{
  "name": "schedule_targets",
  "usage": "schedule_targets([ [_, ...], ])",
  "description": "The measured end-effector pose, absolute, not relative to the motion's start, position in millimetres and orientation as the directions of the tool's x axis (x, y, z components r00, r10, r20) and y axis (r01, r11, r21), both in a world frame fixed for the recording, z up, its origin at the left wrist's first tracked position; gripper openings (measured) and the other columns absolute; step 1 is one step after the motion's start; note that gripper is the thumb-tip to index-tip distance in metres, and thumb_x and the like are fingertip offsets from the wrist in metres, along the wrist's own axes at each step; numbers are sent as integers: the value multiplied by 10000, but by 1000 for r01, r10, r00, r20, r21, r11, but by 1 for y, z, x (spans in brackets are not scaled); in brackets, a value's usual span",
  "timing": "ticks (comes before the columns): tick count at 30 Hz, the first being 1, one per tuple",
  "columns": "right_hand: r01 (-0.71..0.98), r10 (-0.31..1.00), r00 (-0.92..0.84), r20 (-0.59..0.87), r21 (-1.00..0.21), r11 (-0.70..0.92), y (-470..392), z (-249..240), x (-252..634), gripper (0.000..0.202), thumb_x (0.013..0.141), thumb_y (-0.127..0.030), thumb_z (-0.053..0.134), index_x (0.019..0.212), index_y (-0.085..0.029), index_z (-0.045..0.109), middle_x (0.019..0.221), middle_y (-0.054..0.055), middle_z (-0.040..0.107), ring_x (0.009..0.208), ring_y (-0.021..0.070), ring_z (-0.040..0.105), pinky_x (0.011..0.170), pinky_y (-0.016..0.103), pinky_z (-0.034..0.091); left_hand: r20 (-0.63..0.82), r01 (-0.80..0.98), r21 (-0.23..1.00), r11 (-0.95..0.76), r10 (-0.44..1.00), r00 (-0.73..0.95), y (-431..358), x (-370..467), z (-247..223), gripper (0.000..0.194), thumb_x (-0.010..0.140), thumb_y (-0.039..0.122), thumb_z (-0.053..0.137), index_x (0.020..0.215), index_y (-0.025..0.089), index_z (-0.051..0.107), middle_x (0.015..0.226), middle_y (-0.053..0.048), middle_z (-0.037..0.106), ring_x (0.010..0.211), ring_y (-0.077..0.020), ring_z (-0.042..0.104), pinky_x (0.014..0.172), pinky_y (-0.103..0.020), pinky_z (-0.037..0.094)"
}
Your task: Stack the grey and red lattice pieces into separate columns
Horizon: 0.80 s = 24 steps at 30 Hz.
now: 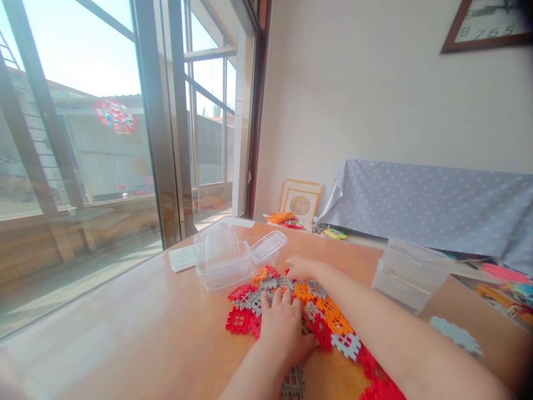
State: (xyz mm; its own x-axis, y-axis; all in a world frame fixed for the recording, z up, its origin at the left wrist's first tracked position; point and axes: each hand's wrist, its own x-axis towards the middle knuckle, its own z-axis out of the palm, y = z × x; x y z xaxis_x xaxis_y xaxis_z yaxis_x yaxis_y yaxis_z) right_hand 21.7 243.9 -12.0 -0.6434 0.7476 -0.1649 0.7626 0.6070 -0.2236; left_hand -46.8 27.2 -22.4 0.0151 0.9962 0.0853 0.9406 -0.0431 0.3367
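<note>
Several flat interlocking plastic squares (327, 306) with notched edges and window-like cutouts lie heaped on the table, in red, orange, grey and light grey. My left hand (283, 328) rests palm down on the near part of the heap, its fingers spread and its thumb out to the right. Beyond the heap's far side, my right hand (303, 268) reaches across with its fingers bent down beside a small bit of red plastic. Its fingertips are partly hidden, so a grip on that red bit cannot be made out. My right forearm covers part of the pieces.
Clear plastic containers (227, 264) stand left of the heap on the brown table (125, 333), by a pale paper (183, 258). To the right are another clear box (410, 275) and a light grey notched piece (456, 335). A glass window (83, 139) borders the left side.
</note>
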Motion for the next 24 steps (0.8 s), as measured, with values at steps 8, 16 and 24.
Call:
schedule_targets([
  [8,768,723,-640,-260,-251,589,227,10,32,44,596,-210,727,589,-174,702,556,-5,645,642,161,615,591,229,435,105,943,327,-56,994,22,28,-48,-25,657,684,664,600,1203,262,633,1443,-136,507,1410,-405,339,1149,-676,172],
  [16,760,733,-638,-239,-349,548,221,19,51,166,731,-314,649,736,-172,734,637,2,682,628,148,613,581,222,442,137,940,335,-61,990,15,27,-48,-27,750,636,705,637,1225,240,629,1441,-156,511,1396,-409,358,1153,-673,169],
  [24,756,753,-642,-142,-276,593,232,0,36,262,574,-206,752,835,-218,763,815,29,742,828,215,660,707,255,468,121,934,352,-57,993,15,29,-51,-28,768,612,709,661,1218,239,621,1436,-153,513,1394,-407,358,1160,-674,161],
])
